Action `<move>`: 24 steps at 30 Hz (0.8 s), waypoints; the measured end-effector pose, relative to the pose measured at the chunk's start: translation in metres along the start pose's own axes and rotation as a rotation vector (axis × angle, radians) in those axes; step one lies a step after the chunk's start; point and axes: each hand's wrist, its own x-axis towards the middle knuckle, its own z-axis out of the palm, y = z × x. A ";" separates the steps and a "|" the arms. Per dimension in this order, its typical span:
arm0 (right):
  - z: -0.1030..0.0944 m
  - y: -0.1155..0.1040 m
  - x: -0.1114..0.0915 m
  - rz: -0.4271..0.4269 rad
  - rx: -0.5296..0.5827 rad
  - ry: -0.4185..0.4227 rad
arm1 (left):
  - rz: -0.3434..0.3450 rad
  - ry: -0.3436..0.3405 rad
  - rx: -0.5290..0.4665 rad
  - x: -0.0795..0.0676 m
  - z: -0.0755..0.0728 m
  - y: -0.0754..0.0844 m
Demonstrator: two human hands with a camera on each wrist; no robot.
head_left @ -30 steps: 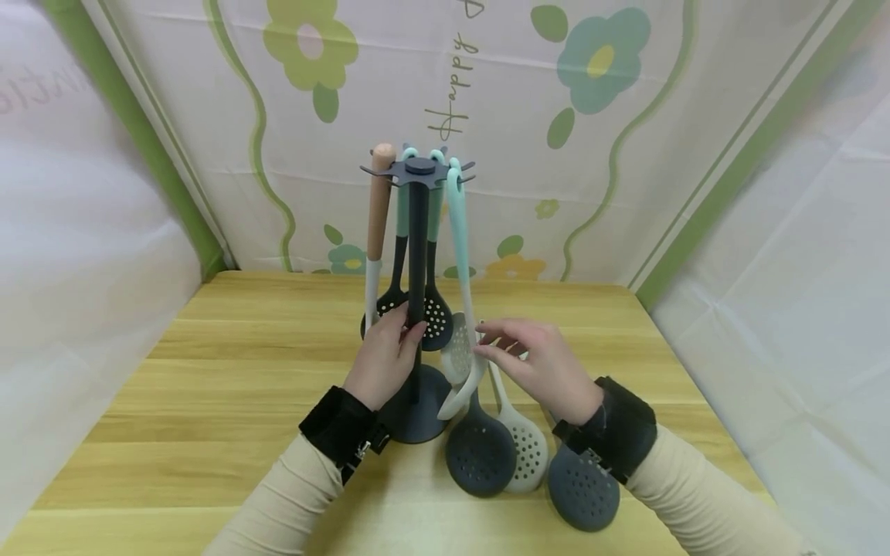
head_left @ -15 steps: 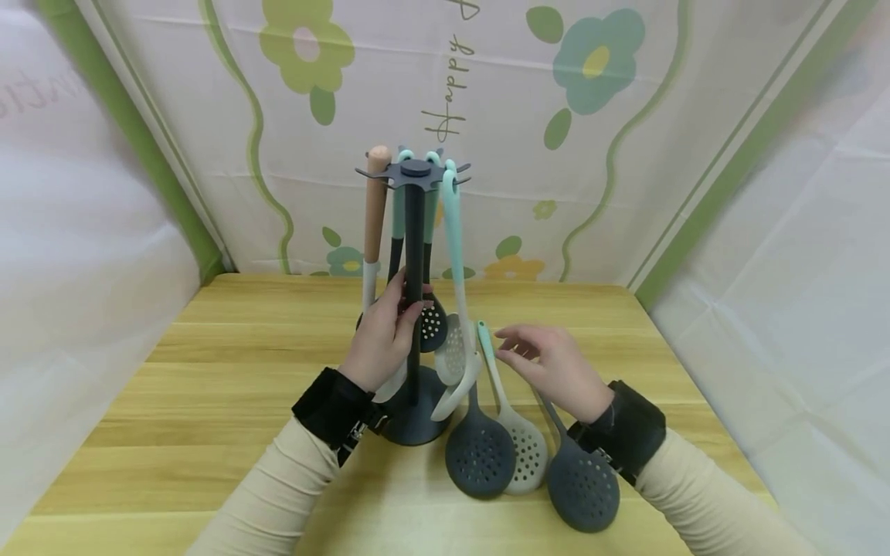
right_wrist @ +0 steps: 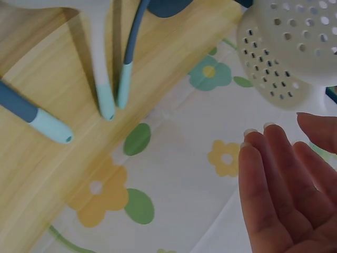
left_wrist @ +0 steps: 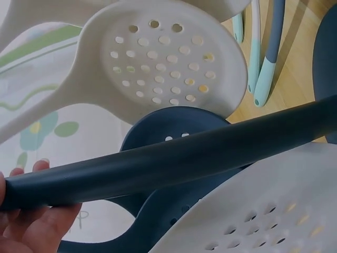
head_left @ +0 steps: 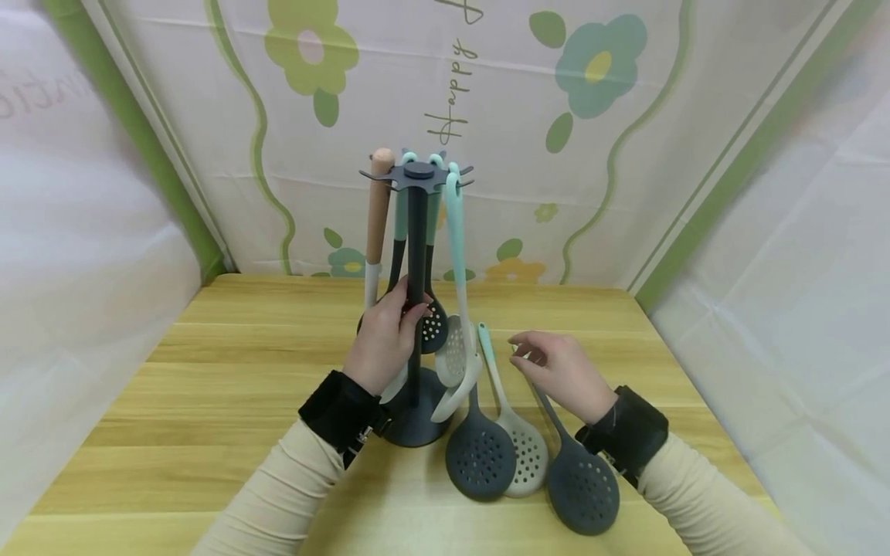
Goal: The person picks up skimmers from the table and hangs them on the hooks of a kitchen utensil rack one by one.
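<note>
My left hand (head_left: 381, 340) grips the black pole (head_left: 416, 255) of a utensil stand, its fingers curled round the pole (left_wrist: 158, 166) in the left wrist view. My right hand (head_left: 563, 374), fingers relaxed and holding nothing, hovers above the handle end of a dark skimmer (head_left: 584, 490) lying on the table. To its left lie a light grey skimmer (head_left: 530, 455) and another dark skimmer (head_left: 480, 455). On the stand's hooks hang a mint-handled white utensil (head_left: 459, 390), dark perforated utensils (head_left: 435, 324) and one with a brown handle (head_left: 378, 216). In the right wrist view, the skimmers' mint handle tips (right_wrist: 105, 103) show.
The stand's round dark base (head_left: 417, 428) rests on the wooden table (head_left: 208, 401). A white flower-print cloth (head_left: 487, 100) hangs behind it, with white side walls and green edging. The hanging utensils surround the pole closely.
My right hand has drawn away from the hanging white utensil, moving right and slightly toward me over the right skimmer's handle. My left hand has slid up slightly and now wraps the pole.
</note>
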 end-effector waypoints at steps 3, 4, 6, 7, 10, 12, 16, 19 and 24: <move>0.001 0.005 0.000 0.023 -0.002 -0.010 | 0.005 0.012 0.007 -0.001 0.001 0.000; 0.001 0.006 0.000 0.026 -0.002 -0.013 | 0.006 0.015 0.012 -0.001 0.002 0.000; 0.001 0.008 0.000 0.034 -0.003 -0.018 | 0.007 0.021 0.019 -0.001 0.002 0.000; 0.001 0.010 0.000 0.039 -0.003 -0.020 | 0.010 0.024 0.023 -0.001 0.002 0.000; 0.002 0.012 0.000 0.055 -0.004 -0.027 | 0.019 0.037 0.038 -0.001 0.003 0.000; 0.003 0.014 -0.001 0.069 -0.006 -0.031 | 0.027 0.047 0.048 -0.001 0.003 0.000; 0.005 0.017 -0.002 0.087 -0.023 -0.035 | 0.032 0.068 0.063 -0.002 0.004 0.000; 0.007 0.020 -0.003 0.091 -0.042 -0.040 | 0.032 0.082 0.071 -0.002 0.004 0.000; 0.012 0.025 -0.005 0.109 -0.057 -0.064 | 0.048 0.100 0.075 -0.002 0.005 0.001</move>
